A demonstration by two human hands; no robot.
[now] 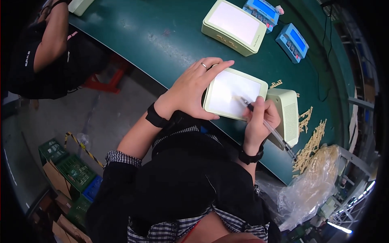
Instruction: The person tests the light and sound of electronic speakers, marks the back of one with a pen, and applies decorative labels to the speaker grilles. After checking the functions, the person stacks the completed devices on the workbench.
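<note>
A cream box-shaped device (223, 87) with a bright white panel faces up near the table's edge, tilted in my grasp. My left hand (190, 89), with a ring on one finger, holds its left side, thumb at the near edge and fingers at the far edge. Pinched in my right hand (261, 119) is a pen (275, 133) with a clear barrel. Its dark tip points at the panel; whether it touches is blurred. Just right of that hand, another cream device (288, 117) stands with its perforated face showing.
On the green table (162, 40) a third cream device (233, 24) lies farther back, beside two blue boxes with screens (292, 42). Loose tan lettering pieces (310, 148) and a clear plastic bag (316, 186) are at right. Another person's arm (52, 40) shows at far left, crates (75, 172) below.
</note>
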